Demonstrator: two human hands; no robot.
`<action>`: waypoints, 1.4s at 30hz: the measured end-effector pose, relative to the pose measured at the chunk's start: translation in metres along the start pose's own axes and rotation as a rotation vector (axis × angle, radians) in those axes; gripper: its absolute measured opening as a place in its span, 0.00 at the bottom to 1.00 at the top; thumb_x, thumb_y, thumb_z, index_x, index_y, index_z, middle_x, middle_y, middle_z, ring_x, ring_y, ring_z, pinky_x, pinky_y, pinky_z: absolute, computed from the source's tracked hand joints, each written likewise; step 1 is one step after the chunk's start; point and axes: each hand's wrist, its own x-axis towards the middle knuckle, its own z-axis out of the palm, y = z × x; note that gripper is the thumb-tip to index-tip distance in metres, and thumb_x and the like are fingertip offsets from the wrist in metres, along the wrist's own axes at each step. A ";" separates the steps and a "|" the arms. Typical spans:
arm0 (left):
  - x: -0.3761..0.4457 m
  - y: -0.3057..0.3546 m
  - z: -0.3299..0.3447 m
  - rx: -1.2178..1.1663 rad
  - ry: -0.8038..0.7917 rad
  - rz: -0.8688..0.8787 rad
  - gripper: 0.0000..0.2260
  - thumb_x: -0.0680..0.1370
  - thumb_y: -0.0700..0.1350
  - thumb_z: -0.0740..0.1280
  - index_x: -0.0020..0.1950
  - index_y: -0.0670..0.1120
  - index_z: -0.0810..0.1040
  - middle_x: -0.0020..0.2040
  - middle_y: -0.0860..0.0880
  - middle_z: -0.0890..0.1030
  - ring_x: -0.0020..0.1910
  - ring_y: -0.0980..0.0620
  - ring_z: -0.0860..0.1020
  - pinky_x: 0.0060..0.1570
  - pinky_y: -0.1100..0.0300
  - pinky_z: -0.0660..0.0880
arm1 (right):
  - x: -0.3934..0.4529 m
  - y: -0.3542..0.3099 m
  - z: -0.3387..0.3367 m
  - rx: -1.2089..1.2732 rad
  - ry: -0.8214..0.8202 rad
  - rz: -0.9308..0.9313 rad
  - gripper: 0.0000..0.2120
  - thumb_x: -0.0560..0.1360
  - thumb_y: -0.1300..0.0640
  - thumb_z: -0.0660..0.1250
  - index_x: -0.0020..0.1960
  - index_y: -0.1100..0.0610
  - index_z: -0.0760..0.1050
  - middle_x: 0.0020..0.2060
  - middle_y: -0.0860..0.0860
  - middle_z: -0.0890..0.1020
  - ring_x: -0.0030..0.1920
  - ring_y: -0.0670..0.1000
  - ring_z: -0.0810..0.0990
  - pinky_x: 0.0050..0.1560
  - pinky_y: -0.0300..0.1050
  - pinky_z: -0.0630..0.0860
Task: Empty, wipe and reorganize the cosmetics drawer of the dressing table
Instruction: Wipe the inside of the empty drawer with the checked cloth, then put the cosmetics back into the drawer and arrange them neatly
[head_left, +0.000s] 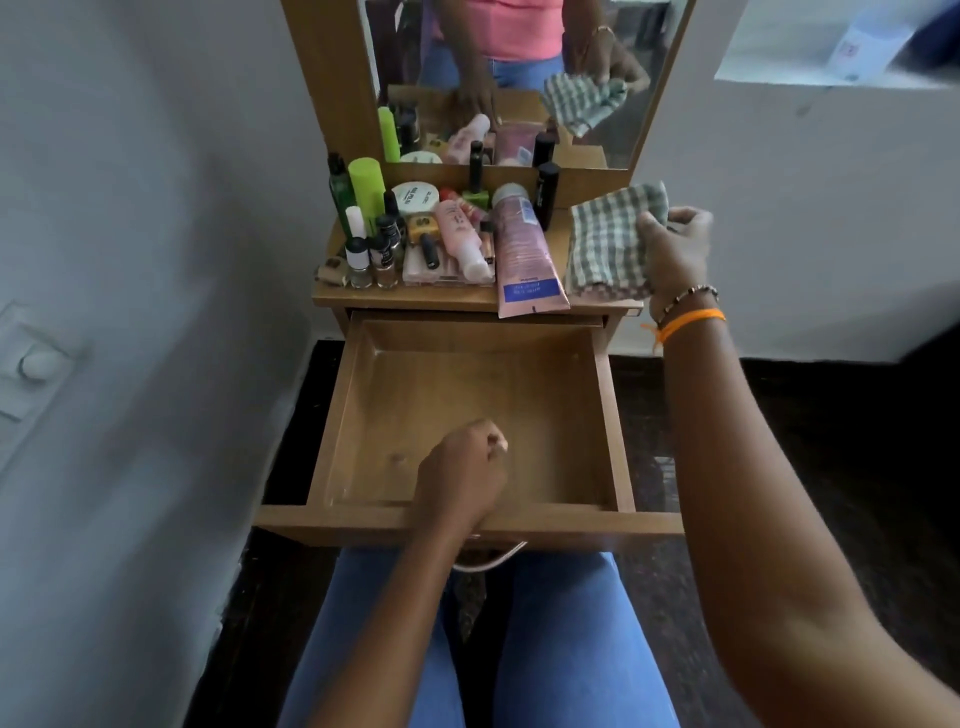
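Two hands are at work over the pulled-out drawer (470, 395), whose wooden bottom lies bare. The left hand (464, 475) reaches over the drawer's front edge, forearm straight, fingers curled into a clenched grip; whether it pinches anything I cannot tell. The right hand (675, 249) is raised at the worktop's (405, 297) right end, arm stretched forward, its grip grasping a green-and-white checked cloth (608, 239) that hangs down onto the worktop. Cosmetics crowd the rest of the worktop: a pink tube (522, 254) lying flat, a pink bottle (460, 236), a lime-green can (367, 187), small nail-polish bottles (371, 257). The mirror (524, 73) behind reflects them.
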 end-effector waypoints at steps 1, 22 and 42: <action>-0.001 0.002 0.001 0.035 0.007 0.038 0.08 0.78 0.46 0.58 0.48 0.52 0.77 0.45 0.54 0.80 0.37 0.56 0.72 0.32 0.62 0.64 | 0.011 0.001 0.006 -0.036 0.005 -0.004 0.08 0.75 0.59 0.63 0.49 0.55 0.64 0.42 0.48 0.75 0.44 0.49 0.77 0.49 0.47 0.77; 0.004 -0.001 0.005 0.005 -0.057 0.021 0.09 0.80 0.51 0.59 0.49 0.52 0.78 0.43 0.57 0.80 0.33 0.61 0.72 0.29 0.67 0.62 | 0.027 0.047 0.037 -1.069 -0.233 -0.357 0.19 0.80 0.54 0.53 0.69 0.51 0.68 0.72 0.49 0.67 0.73 0.51 0.60 0.74 0.51 0.51; 0.006 -0.004 0.006 -0.034 -0.032 0.049 0.09 0.78 0.50 0.60 0.47 0.49 0.78 0.44 0.51 0.81 0.39 0.51 0.79 0.38 0.58 0.75 | -0.063 0.079 0.047 -1.048 -0.152 -0.969 0.10 0.67 0.60 0.64 0.48 0.56 0.77 0.46 0.53 0.80 0.47 0.57 0.76 0.47 0.49 0.74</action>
